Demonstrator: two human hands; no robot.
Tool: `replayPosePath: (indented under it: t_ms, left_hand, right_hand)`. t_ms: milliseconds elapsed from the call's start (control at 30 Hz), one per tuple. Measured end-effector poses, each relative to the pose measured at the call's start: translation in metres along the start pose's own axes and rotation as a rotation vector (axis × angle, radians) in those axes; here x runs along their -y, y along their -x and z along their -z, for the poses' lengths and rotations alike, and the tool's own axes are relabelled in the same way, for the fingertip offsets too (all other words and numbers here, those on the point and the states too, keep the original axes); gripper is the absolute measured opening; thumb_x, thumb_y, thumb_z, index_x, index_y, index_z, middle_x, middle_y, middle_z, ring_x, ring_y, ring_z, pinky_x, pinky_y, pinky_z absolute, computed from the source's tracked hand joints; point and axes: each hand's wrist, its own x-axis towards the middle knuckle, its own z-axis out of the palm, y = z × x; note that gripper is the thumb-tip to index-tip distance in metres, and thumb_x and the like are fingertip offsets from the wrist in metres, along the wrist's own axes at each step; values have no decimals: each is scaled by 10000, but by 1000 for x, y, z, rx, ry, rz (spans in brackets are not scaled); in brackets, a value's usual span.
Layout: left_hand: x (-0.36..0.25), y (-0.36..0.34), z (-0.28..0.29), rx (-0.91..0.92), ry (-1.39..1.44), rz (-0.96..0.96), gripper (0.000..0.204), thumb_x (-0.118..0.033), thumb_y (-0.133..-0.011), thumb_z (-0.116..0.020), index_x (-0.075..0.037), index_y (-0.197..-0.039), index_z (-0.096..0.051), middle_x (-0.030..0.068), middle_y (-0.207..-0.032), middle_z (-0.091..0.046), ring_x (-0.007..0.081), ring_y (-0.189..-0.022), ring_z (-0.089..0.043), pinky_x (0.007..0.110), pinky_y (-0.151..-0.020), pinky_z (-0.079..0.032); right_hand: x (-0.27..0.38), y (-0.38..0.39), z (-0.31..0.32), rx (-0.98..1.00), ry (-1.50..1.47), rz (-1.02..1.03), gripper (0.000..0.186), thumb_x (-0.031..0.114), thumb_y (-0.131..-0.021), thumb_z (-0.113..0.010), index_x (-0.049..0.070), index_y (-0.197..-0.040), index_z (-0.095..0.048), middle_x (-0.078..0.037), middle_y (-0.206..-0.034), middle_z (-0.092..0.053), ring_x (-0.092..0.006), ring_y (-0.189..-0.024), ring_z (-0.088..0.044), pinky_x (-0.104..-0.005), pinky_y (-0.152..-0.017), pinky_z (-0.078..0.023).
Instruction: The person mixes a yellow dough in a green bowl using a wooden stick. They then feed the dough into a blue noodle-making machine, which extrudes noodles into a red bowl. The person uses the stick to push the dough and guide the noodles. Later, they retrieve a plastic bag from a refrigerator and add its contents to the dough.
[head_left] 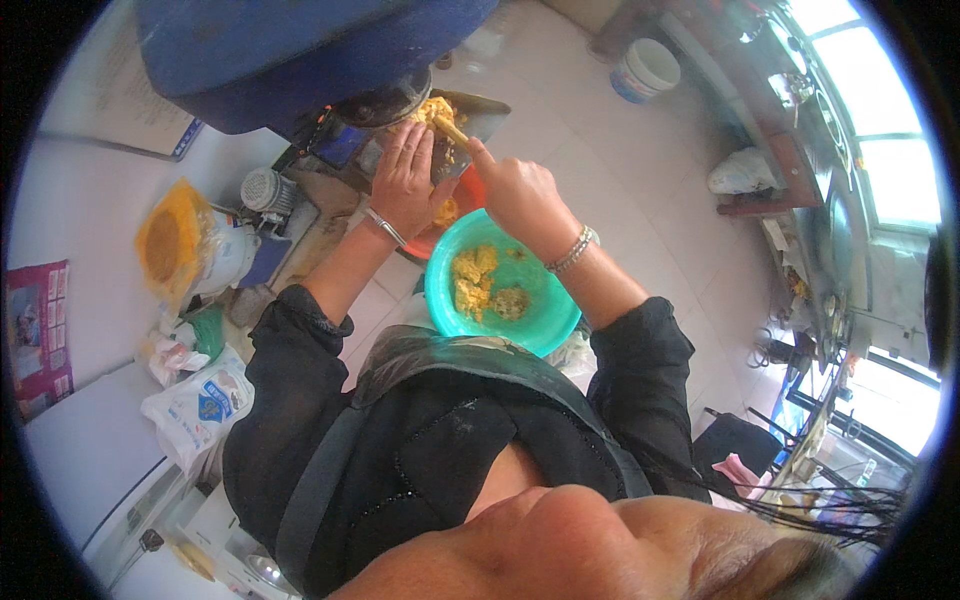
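Observation:
My right hand point(525, 200) is closed round a short, light yellow wooden stick point(450, 131). The stick's far end reaches into a crumbly yellow mass point(434, 108) below the round metal mouth point(385, 100) of a big blue machine point(300, 60). Beside the mass, my left hand point(403, 180) is held out with its fingers stretched; whether the fingertips touch it I cannot tell. Under my hands stands an orange basin point(470, 190) with more yellow stuff, partly hidden by them. Nearer me, a green basin point(440, 290) holds yellow lumps point(474, 275) and a paler, crumbly clump point(511, 303).
A dark metal tray point(485, 116) lies under the machine's mouth. To the left are a small motor point(268, 190), a white bucket point(228, 255) with a yellow plastic bag, and a white sack point(205, 405). Another white bucket point(646, 70) stands far off on the tiled floor point(660, 200).

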Motion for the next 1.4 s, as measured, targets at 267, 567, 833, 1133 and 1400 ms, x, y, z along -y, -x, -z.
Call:
replayPosePath:
  t_ms: [267, 567, 833, 1133, 1400]
  left_hand:
    - [1, -11, -16, 8, -39, -91, 701, -455, -878, -564, 149, -1224, -476, 303, -1276, -492, 404, -1274, -419, 447, -1103, -307]
    - [4, -14, -19, 81, -90, -42, 706, -479, -878, -544, 140, -1213, -492, 288, -1263, -520, 378, -1272, -435, 440, -1088, -322]
    - [5, -1, -13, -45, 106, -108, 587, -377, -853, -606, 85, -1208, -532, 221, -1265, -538, 378, -1273, -431, 461, -1079, -316]
    - [14, 27, 9, -83, 80, 41, 638, -376, -916, -542, 102, -1316, -406, 254, -1375, -428, 417, -1313, -363, 484, -1085, -291]
    - [10, 19, 7, -115, 84, 5, 613, -336, -883, -574, 101, -1291, -438, 248, -1358, -437, 398, -1316, -362, 488, -1080, -294]
  right_hand:
    - [0, -25, -4, 56, -37, 0, 526, 110, -803, -584, -1, -1300, -449, -171, -734, -655, -357, -702, -664, -447, -586, -530]
    - [-2, 3, 24, 88, -137, -86, 540, 139, -822, -589, 63, -1340, -457, -212, -798, -662, -375, -757, -664, -465, -639, -537]
    - [-3, -34, -7, 78, -69, -111, 544, 111, -802, -577, 8, -1317, -433, -200, -790, -663, -376, -756, -666, -464, -629, -538]
    - [11, -49, -12, 68, 19, 29, 325, 109, -839, -527, -38, -1128, -495, -172, -746, -668, -351, -714, -678, -441, -589, -544]
    - [10, -42, 6, 103, 128, 26, 453, 121, -825, -560, 17, -1259, -482, -165, -770, -671, -329, -727, -681, -431, -599, -544]
